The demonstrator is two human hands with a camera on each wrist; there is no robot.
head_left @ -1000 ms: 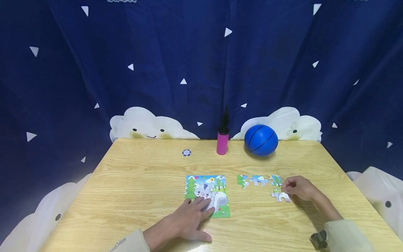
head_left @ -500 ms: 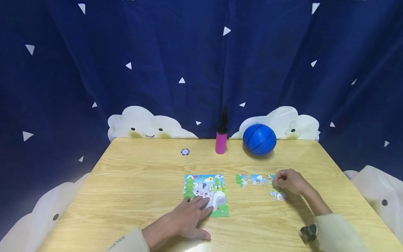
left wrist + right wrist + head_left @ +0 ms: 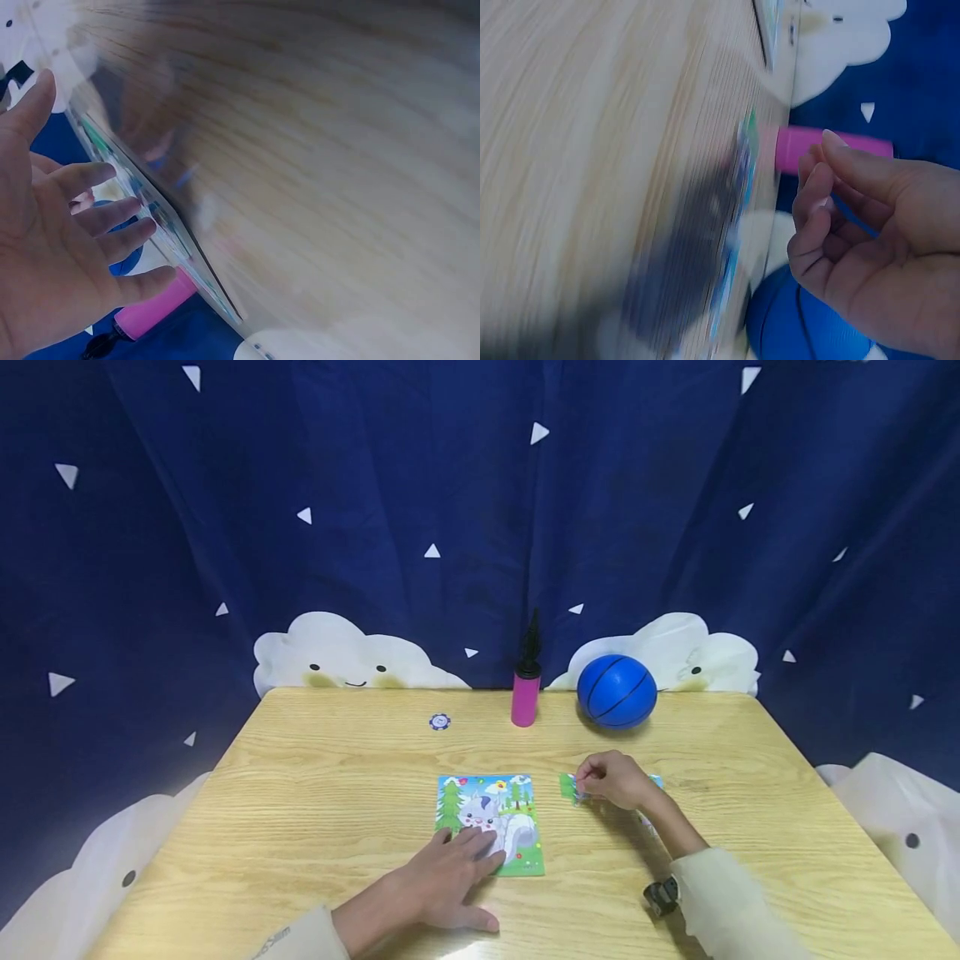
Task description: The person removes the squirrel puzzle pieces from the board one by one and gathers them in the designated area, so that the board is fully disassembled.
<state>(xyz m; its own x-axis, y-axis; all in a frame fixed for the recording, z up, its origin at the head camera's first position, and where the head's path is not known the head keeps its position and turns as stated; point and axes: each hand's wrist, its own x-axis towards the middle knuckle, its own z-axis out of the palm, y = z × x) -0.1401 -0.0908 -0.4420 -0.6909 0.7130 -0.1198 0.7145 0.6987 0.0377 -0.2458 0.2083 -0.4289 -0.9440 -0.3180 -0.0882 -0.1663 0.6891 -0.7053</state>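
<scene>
A square picture board (image 3: 522, 852) with a squirrel, trees and flowers lies flat near the middle of the table. My left hand (image 3: 453, 881) rests over its lower left part, fingers spread and fairly straight; the left wrist view shows the fingertips along the board's edge. To the right of the board are several loose jigsaw pieces, one with a green tree (image 3: 567, 786) at their left end. Over these hovers my right hand (image 3: 618, 781), covering most of them. Its fingers (image 3: 814, 225) are curled, thumb tip close to the index finger, and nothing shows between them.
Behind the board stands a pink hand pump (image 3: 525, 700) with a black top, and to its right a blue ball (image 3: 617, 692). A blue-and-white round chip (image 3: 439, 722) lies farther left. A dark blue curtain (image 3: 390, 527) hangs behind the table.
My right hand has moved left across the jigsaw pieces, from the right end of the group to the tree piece at the left end. My left hand has stayed on the board.
</scene>
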